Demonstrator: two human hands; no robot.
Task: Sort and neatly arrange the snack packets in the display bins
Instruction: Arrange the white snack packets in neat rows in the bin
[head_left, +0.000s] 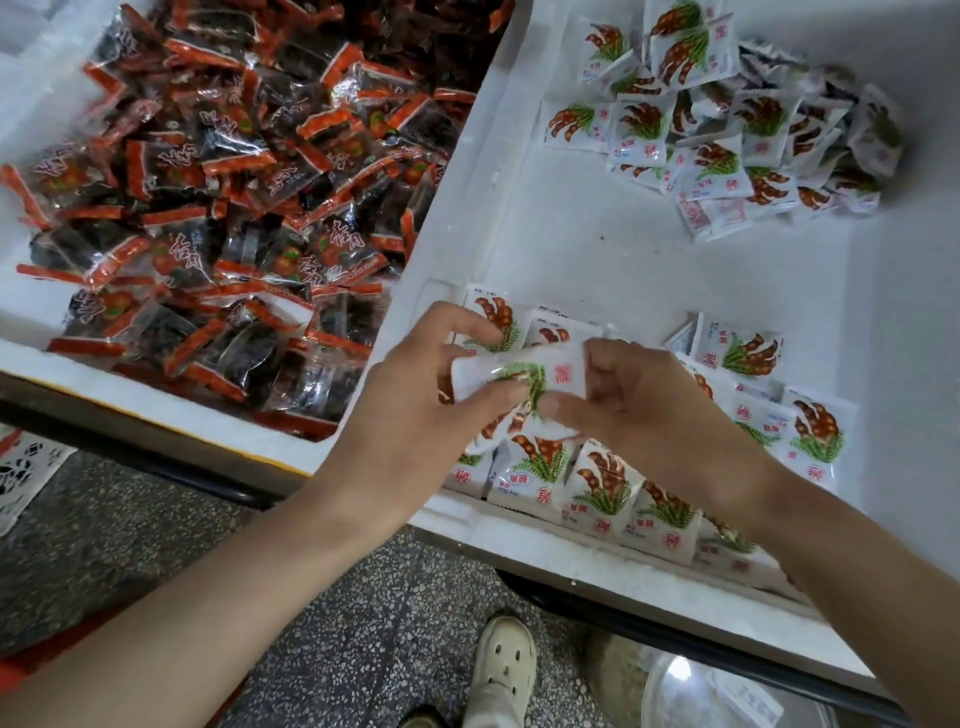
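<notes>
Both hands hold one white snack packet (524, 371) printed with brown pods and green leaves. My left hand (431, 389) pinches its left end, my right hand (639, 400) pinches its right end, just above the near left corner of the right white foam bin (597, 260). Below the hands, a row of white packets (587, 483) stands along that bin's near wall. A loose heap of the same packets (737, 119) lies at the bin's far side. The left foam bin (156, 400) is full of red-and-black packets (234, 182).
A few white packets (779, 395) lie flat at the right bin's near right. Speckled floor (363, 623) lies below the bins, with a foot in a white clog (501, 665). A clear plastic container (717, 691) sits under the right bin.
</notes>
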